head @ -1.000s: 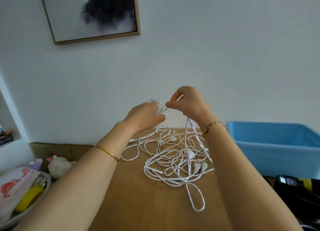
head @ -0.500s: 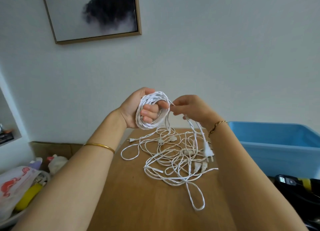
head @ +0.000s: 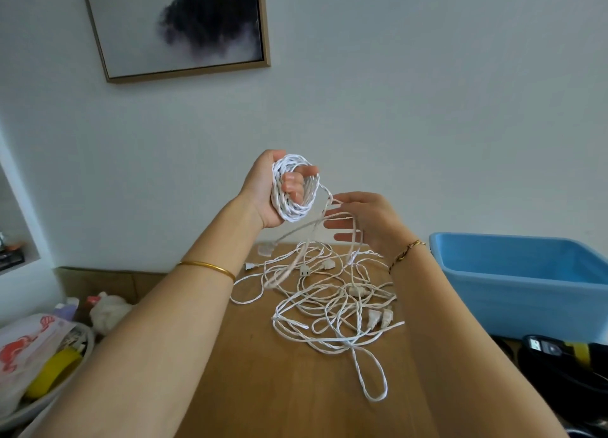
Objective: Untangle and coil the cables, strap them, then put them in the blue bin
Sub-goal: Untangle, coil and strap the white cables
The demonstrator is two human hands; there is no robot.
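A coil of white twisted cable (head: 293, 207) is wound round the fingers of my left hand (head: 261, 192), which grips it raised above the table's far end. Just right of it and a little lower, my right hand (head: 371, 220) pinches the strand leaving the coil between thumb and forefinger, and the slack loops over its fingers. A blurred plug (head: 266, 249) swings below the hands. The rest of the white cables lie in a tangle (head: 332, 309) on the wooden table (head: 256, 381). At the right stands the blue bin (head: 526, 293); what is in it is hidden.
Left of the table a cardboard box (head: 98, 281) and a white basket (head: 49, 395) hold a plastic bag and a yellow tape roll. A black and yellow tool (head: 566, 355) lies in front of the bin. A framed picture (head: 184, 26) hangs on the wall.
My left hand turned palm-up and rose with the coil on it. My right hand dropped lower right along the strand, and the cable's plug end lifted off the tangle and swings left.
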